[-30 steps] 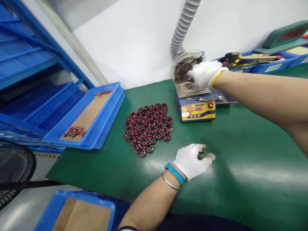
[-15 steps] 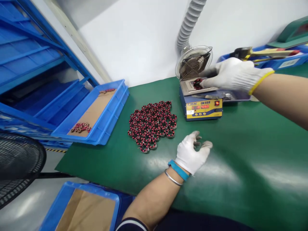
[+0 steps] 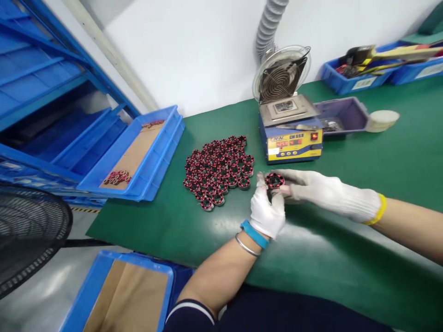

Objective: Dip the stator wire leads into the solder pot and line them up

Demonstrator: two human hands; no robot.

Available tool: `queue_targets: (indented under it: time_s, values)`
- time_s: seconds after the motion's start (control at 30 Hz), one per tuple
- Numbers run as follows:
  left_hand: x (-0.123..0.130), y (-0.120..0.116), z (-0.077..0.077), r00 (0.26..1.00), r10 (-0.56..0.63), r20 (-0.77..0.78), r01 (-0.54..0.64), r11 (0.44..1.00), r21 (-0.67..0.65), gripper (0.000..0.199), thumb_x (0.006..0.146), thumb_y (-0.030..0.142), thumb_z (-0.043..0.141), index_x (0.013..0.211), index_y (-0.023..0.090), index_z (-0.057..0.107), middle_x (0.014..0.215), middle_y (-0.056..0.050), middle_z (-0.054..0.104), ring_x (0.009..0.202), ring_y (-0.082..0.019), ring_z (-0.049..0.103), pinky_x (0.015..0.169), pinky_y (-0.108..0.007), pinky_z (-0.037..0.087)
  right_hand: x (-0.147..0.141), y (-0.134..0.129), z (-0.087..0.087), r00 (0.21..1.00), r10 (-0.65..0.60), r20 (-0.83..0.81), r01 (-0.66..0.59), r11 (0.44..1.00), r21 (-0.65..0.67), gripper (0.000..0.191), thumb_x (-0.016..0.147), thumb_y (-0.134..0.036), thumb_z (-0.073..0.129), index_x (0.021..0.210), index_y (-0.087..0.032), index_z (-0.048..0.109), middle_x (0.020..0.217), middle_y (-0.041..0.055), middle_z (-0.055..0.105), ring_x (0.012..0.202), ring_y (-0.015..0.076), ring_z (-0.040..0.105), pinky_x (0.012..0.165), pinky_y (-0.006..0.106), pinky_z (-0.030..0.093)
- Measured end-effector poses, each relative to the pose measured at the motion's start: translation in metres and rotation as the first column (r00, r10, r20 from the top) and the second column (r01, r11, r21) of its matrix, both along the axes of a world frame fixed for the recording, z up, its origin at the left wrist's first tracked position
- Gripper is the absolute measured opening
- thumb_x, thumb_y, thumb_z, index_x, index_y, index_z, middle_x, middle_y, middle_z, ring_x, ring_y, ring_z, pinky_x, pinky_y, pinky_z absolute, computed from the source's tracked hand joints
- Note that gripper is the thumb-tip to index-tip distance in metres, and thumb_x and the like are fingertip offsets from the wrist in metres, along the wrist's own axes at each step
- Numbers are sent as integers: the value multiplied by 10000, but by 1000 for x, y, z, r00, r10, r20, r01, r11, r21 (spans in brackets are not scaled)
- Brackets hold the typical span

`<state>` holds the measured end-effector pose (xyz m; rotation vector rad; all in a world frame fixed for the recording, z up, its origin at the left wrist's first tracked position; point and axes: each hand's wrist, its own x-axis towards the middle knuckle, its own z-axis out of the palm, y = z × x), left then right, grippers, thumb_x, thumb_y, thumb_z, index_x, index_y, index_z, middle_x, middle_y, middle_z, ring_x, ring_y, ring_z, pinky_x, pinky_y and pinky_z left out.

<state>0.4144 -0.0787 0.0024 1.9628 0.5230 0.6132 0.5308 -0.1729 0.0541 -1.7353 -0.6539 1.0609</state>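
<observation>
Between my two gloved hands is a black and red ring-shaped part [image 3: 275,180]. My right hand [image 3: 311,189] grips it from the right with fingers closed round its side. My left hand [image 3: 267,210] touches its left edge with thumb and fingertips. Left of my hands, several similar ring parts [image 3: 216,169] stand grouped on the green table [image 3: 148,226]. Beyond my hands sits a blue and yellow heated unit [image 3: 294,146] with a lit red display. Its metal top holds a small rectangular pot [image 3: 284,106], and tweezers [image 3: 299,127] lie across the front edge.
A round fan guard [image 3: 280,83] with a grey hose [image 3: 270,25] stands behind the unit. Right of it are a purple tray [image 3: 362,110], a pale round pad [image 3: 382,121] and blue tool bins [image 3: 349,85]. Blue trays [image 3: 166,157] and a black fan [image 3: 32,240] are at the left.
My right hand has come back from the heated unit's top with the ring part, down toward me. My left hand has moved slightly left and now meets the part.
</observation>
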Motion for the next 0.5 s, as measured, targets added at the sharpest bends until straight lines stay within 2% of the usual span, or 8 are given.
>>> queue_targets:
  time_s: [0.07,0.1,0.17,0.23,0.3,0.4,0.5]
  values:
    - [-1,1,-2,999,-48,15,48,999,12,682,866,309,498,1487,45,397,1493,-204,527,1389,-260,518,1170,-349,414,3,-7,5,980,50,-193,-43,998,41,744,662,-658,731,1173,-143,565,1097,130,685,955,232,676,860,347,585]
    - [-1,2,-3,996,-84,27,83,996,16,681,866,324,498,1480,44,405,1479,-208,542,1372,-265,538,1161,-355,425,6,-10,8,969,55,-240,-46,998,44,701,660,-681,729,1069,-138,560,991,115,689,851,194,672,786,317,585]
    - [-3,2,-3,987,-154,48,154,988,22,674,868,351,496,1463,42,423,1459,-218,559,1342,-275,567,1143,-367,446,10,-14,13,966,46,-254,-43,999,16,641,651,-656,763,939,-130,535,788,66,648,658,115,605,616,234,533]
    - [-3,0,-3,978,-200,60,199,980,16,666,873,366,492,1451,41,432,1445,-226,571,1327,-280,580,1130,-378,458,13,-15,18,971,36,-238,-46,998,-36,591,636,-566,816,913,-119,546,671,28,592,546,68,523,496,174,439]
    - [-3,-2,-3,976,-208,58,209,978,-13,690,873,374,503,1465,33,404,1400,-233,608,1286,-283,613,1102,-387,486,14,-13,23,974,-1,-226,-16,997,-74,530,648,-439,839,972,-111,579,695,39,614,540,68,532,483,164,436]
    - [0,-6,-2,975,-222,12,222,971,-85,812,844,382,564,1527,45,282,1376,-225,627,1162,-282,686,994,-404,564,24,-6,32,975,-172,-142,162,983,-82,519,727,-247,779,1195,-131,588,912,89,692,644,89,612,595,186,535]
    - [3,-9,-4,960,-274,-55,270,960,-70,901,780,368,636,1532,50,254,1446,-234,562,1143,-304,685,973,-449,575,56,5,41,945,-306,119,307,952,5,584,804,-182,689,1371,-170,549,1111,90,689,778,83,642,751,192,570]
